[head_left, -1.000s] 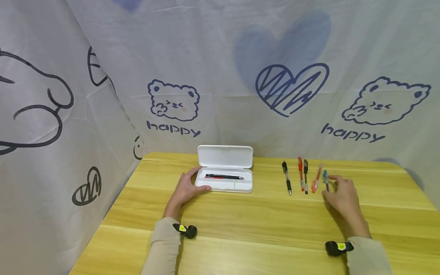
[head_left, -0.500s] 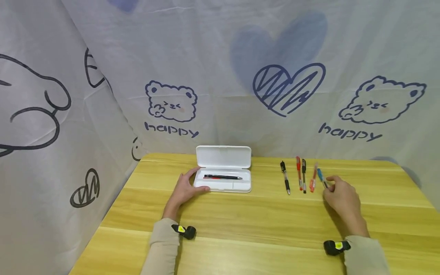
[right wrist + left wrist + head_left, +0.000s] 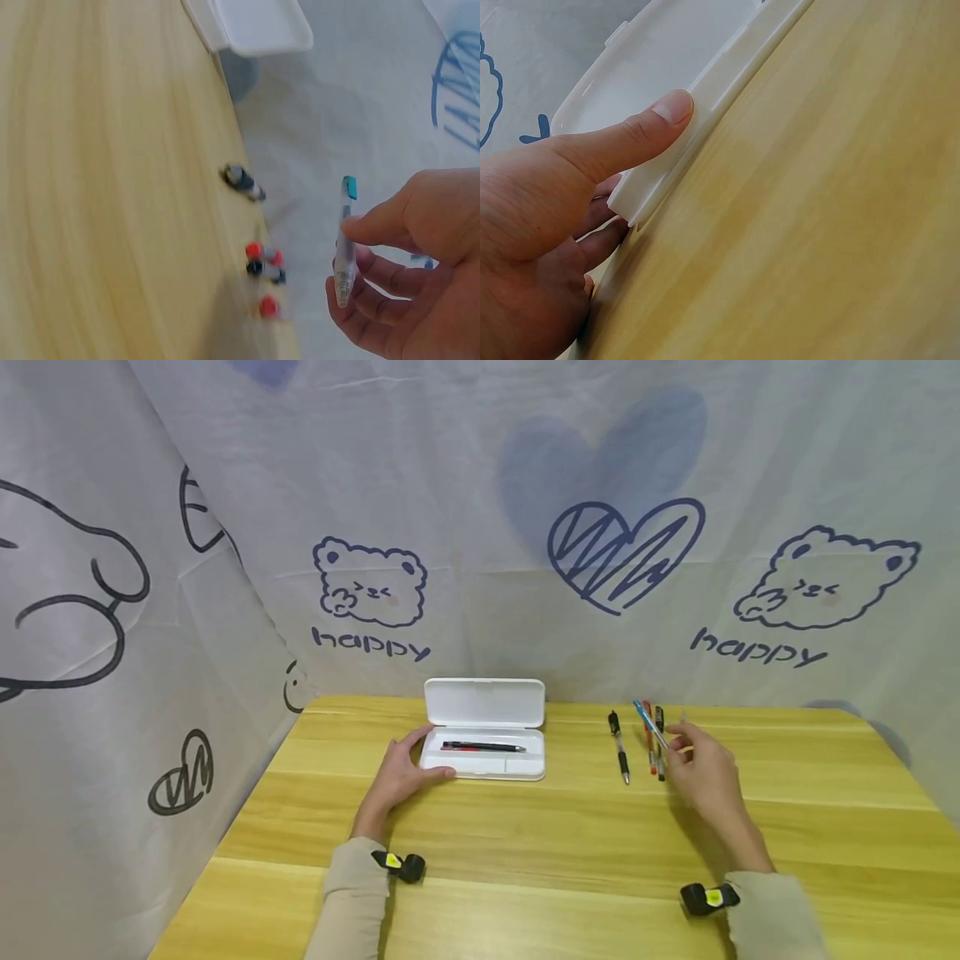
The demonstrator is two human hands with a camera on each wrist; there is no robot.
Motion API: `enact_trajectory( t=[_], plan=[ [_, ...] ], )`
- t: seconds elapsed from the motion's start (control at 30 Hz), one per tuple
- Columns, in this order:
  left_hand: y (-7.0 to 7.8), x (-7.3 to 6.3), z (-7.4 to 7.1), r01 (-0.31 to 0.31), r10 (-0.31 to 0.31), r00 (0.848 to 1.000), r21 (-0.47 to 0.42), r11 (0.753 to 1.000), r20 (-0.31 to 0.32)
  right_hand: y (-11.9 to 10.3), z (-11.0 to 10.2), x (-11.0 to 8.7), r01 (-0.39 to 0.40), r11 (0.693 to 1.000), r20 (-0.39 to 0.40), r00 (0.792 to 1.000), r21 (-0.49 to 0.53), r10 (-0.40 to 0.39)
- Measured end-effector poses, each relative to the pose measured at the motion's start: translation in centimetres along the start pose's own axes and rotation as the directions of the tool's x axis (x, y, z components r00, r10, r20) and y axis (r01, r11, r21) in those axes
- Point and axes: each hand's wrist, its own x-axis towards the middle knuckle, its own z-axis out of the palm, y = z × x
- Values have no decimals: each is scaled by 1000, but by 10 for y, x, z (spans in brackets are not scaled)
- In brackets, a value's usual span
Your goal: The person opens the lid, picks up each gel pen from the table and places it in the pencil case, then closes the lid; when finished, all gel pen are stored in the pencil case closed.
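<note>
"Where is the slim clear pen with the blue end (image 3: pixel 345 259)?"

"At right, raised above the yellow wooden table (image 3: pixel 525 852) — pinched in a person's right hand (image 3: pixel 703 770)."

"And the left hand (image 3: pixel 400 774)?"

"It grips the left end of an open white plastic case (image 3: pixel 478 766), a slim black pen (image 3: pixel 491 747) inside — a clear, black-gripped pen (image 3: pixel 619 747) lies to the case's right."

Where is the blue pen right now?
In the head view, the blue pen is in the person's right grip, right of the open white case, its blue end appearing over a red pen.
</note>
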Motion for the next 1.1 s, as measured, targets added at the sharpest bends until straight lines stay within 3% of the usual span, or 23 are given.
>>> enact_trajectory(
  t=[0.3, 0.47, 0.67, 0.9, 1.1],
  plan=[
    [0, 0, -1, 0, 0, 1000, -6, 1000, 4, -34, 18, -2, 102, 994, -11, 995, 31, -101],
    [1, 1, -1, -8, 8, 1000, -5, 1000, -8, -54, 44, -2, 153, 983, -7, 988, 101, -153],
    [0, -1, 1, -12, 12, 1000, -4, 1000, -7, -77, 80, 7, 155, 967, -1, 988, 201, -158],
    [0, -2, 2, 13, -13, 1000, -16, 1000, -6, -103, 112, 28, 137, 955, 110, 979, 263, -170],
    [1, 0, 0, 4, -4, 1000, -24, 1000, -4, -118, 136, 41, 86, 967, 198, 971, 238, -135]
  ],
)
